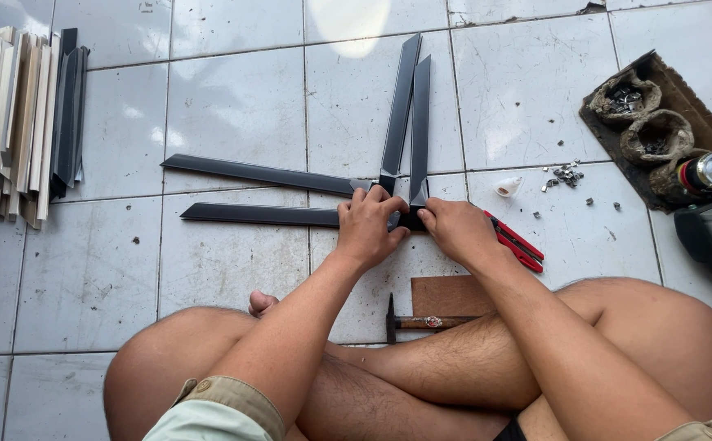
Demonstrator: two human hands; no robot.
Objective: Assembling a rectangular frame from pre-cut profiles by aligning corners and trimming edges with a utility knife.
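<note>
Crossed bare legs (421, 376) on white floor tiles (233, 106), both hands pressed on a corner joint of black frame strips.

Left hand (368, 229) laid with fingers curled down over the near horizontal strip (258, 216); right hand (458, 230) with fingertips pinching the foot of the upright strip (419, 122) where the two mitred ends meet. Second pair, horizontal strip (258, 173) and leaning strip (399, 110), lying just behind. Likely best done by holding both mitres flush and flat to the tile, pressing evenly from each side so no gap opens at the corner. Hammer (421, 321) and wooden block (452, 294) near the shins, red-handled pliers (517, 242) beside the right wrist, small metal fasteners (566, 174) scattered further right.
</note>
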